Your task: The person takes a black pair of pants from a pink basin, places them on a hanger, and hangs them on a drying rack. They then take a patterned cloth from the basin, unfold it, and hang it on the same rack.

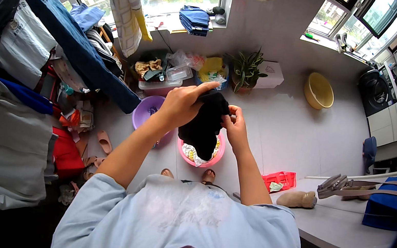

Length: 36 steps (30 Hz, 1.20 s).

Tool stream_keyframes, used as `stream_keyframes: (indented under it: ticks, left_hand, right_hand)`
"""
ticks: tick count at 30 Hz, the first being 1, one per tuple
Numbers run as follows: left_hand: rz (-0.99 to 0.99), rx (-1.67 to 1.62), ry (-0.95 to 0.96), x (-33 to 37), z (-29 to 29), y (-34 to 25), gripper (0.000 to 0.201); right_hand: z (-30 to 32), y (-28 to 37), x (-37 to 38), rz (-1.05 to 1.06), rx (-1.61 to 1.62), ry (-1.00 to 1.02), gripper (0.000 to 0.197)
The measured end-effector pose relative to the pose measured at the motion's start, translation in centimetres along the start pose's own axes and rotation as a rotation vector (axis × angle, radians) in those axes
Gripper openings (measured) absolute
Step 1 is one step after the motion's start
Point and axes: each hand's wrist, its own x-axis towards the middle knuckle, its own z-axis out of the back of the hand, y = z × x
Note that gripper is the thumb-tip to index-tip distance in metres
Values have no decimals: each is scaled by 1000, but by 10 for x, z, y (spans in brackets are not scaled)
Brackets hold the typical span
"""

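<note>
A black cloth garment (202, 124) hangs limp in front of me, held up by both hands; its exact kind cannot be made out. My left hand (185, 102) grips its upper left side, with the index finger stretched out past the top. On the opposite edge, my right hand (234, 124) pinches the cloth between thumb and fingers. Below the garment stands a pink basin (221, 153) with white and yellow patterned cloth (190, 155) in it, partly hidden by the black fabric. A purple basin (141, 113) stands to the left, partly behind my left forearm.
Clothes hang at the left, including long blue jeans (70, 33) and a grey-white top (4, 140). Along the far wall are a potted plant (246, 70), a white box (271, 75) and a yellow basin (319, 91). A red plastic basket (280, 179) lies right; pink slippers (104, 141) lie left.
</note>
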Motion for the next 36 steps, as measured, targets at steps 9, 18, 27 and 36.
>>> stream_keyframes:
  ticks: [9,18,27,36]
  left_hand:
    - [45,-502,-185,14,22,-10,46]
    - [0,-555,-92,15,40,-3,47]
    - [207,77,-89,-14,76,50,47]
    - [202,-360,-214,-17,54,36,25]
  right_hand:
    - [-23,-32,9,89,-199,-45,51]
    - [-66,-47,44,279,29,8,58]
    - [17,42,62,203,-155,-64,13]
    - [-68,19,46,238,-242,274,31]
